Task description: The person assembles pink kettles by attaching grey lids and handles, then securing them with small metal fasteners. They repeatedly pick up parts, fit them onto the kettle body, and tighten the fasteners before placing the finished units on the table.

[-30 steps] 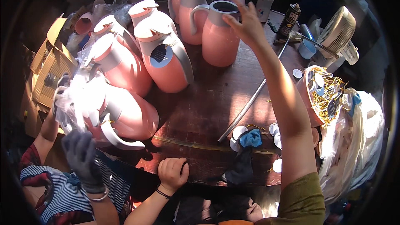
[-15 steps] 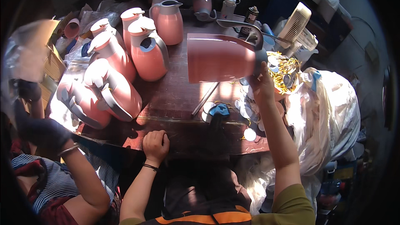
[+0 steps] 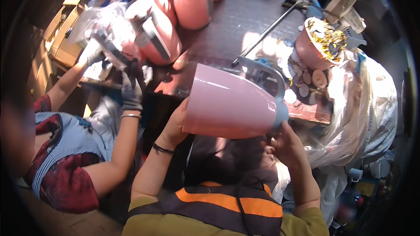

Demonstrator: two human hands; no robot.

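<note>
A glossy pink jug (image 3: 232,100) with a grey neck and grey handle lies sideways in front of me, above the table's near edge. My left hand (image 3: 177,122) is closed on its broad base end; part of the fingers is hidden behind the jug. At the grey neck end is my right hand (image 3: 284,144), its thumb at the neck and its fingers curled just below. The jug's handle (image 3: 267,72) points away from me. Several similar pink jugs (image 3: 192,8) with grey tops stand at the far left of the table.
On the left a co-worker's gloved hands (image 3: 131,91) handle a pink and grey jug by clear plastic. A pink bowl (image 3: 304,50) of gold strings and round tags stands right, beside a white fan (image 3: 343,2). White plastic bags (image 3: 363,100) bulge over the right edge. A thin rod (image 3: 269,32) lies mid-table.
The jug has come nearer to me and lower. My left hand has left the table edge and taken its base end. The co-worker's hands have moved to the jugs. The view has shifted.
</note>
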